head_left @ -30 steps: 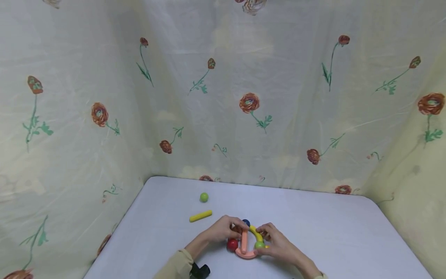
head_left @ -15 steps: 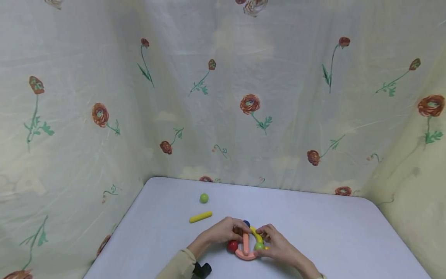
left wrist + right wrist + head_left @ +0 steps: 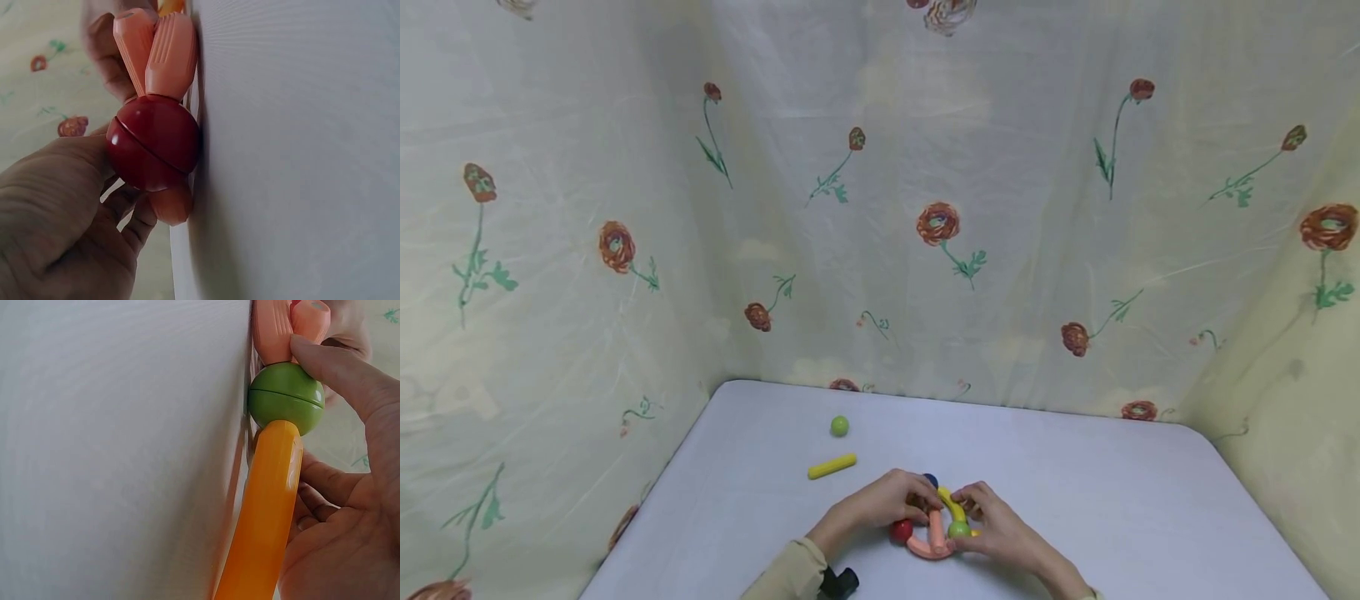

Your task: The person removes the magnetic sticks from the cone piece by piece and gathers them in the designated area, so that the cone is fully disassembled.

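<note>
Behind table (image 3: pixel 1097 492) and along both flanks: curtain (image 3: pixel 880 283). On table's left half, near back edge: loose ball (image 3: pixel 839 426). In front of that, slightly left: loose straight rod (image 3: pixel 832 466). Mid-table, near front of view: back ball (image 3: pixel 931 481) rearmost, left ball (image 3: pixel 901 532) forward and left, right ball (image 3: pixel 958 529) forward and right. Between back ball and right ball: rear curved rod (image 3: pixel 956 505). Between left ball and right ball, across front: front curved rod (image 3: pixel 918 547). Above that: front end of held straight rod (image 3: pixel 937 531), rear end in left hand (image 3: pixel 891 502). Right of right ball: side rod (image 3: pixel 265 506), partly behind right hand (image 3: pixel 996 527) in head view. Beside left sleeve (image 3: pixel 790 571), front left: partly covered object (image 3: pixel 844 582), kind unclear.
</note>
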A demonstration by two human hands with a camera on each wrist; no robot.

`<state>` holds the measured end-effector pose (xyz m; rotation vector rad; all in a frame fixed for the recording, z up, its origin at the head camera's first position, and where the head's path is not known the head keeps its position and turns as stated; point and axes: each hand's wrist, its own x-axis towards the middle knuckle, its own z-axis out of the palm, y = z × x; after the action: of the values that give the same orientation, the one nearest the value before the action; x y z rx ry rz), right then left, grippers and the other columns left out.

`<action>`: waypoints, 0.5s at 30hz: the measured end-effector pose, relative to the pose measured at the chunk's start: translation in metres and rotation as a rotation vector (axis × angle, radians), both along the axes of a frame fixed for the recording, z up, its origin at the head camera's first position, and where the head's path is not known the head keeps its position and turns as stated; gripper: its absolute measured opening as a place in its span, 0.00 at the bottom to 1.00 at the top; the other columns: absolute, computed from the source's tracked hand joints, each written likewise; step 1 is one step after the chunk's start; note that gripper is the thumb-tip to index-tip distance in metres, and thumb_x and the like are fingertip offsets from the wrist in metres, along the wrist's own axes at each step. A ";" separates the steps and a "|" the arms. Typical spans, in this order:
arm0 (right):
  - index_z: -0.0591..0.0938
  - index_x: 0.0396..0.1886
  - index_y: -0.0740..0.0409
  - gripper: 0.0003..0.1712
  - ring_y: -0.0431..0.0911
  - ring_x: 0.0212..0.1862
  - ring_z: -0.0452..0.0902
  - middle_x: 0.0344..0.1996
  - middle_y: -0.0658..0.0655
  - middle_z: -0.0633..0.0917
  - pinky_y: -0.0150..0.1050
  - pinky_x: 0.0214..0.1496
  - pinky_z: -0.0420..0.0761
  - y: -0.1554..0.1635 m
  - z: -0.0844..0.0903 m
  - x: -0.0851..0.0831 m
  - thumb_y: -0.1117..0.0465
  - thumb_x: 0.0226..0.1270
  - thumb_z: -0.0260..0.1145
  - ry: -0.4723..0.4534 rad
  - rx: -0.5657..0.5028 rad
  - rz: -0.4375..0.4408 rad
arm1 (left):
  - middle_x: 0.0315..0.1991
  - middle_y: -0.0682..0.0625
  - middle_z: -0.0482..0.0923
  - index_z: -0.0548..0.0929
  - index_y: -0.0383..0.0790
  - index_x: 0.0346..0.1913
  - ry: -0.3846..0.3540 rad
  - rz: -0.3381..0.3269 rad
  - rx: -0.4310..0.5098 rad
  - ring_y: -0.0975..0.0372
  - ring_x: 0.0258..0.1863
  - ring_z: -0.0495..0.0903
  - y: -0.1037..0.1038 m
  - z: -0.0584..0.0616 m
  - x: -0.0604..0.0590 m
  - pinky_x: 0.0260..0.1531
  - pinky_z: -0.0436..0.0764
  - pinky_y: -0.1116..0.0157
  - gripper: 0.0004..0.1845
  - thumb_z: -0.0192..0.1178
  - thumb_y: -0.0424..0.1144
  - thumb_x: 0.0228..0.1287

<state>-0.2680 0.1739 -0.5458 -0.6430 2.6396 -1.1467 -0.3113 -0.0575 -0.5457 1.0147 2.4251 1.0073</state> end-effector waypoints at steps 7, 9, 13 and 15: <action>0.76 0.54 0.57 0.35 0.44 0.48 0.72 0.47 0.53 0.74 0.37 0.47 0.76 0.000 0.001 0.002 0.46 0.49 0.77 -0.012 0.003 -0.002 | 0.50 0.62 0.83 0.87 0.50 0.48 -0.040 -0.051 0.028 0.76 0.42 0.77 0.000 0.000 0.000 0.44 0.75 0.75 0.14 0.64 0.32 0.61; 0.76 0.54 0.57 0.35 0.44 0.48 0.72 0.48 0.53 0.74 0.37 0.47 0.76 0.000 0.002 0.003 0.46 0.49 0.77 -0.013 0.005 -0.002 | 0.50 0.62 0.83 0.87 0.50 0.48 -0.049 -0.061 0.026 0.76 0.43 0.76 0.000 0.000 -0.001 0.45 0.75 0.75 0.14 0.64 0.32 0.61; 0.76 0.54 0.58 0.36 0.44 0.48 0.72 0.48 0.53 0.74 0.37 0.47 0.76 0.000 0.003 0.003 0.45 0.49 0.77 -0.009 0.004 -0.001 | 0.49 0.63 0.82 0.87 0.51 0.48 -0.073 -0.077 0.014 0.76 0.42 0.77 0.000 0.002 -0.002 0.46 0.76 0.75 0.14 0.64 0.32 0.62; 0.76 0.54 0.57 0.36 0.44 0.48 0.72 0.48 0.53 0.74 0.37 0.48 0.76 0.000 0.003 0.003 0.45 0.49 0.77 -0.009 0.006 -0.003 | 0.46 0.63 0.83 0.86 0.50 0.47 -0.088 -0.077 0.007 0.75 0.41 0.77 0.000 0.003 -0.002 0.45 0.76 0.75 0.13 0.64 0.32 0.62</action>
<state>-0.2654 0.1738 -0.5426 -0.6319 2.6361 -1.1392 -0.3137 -0.0580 -0.5428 1.0354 2.2953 1.0135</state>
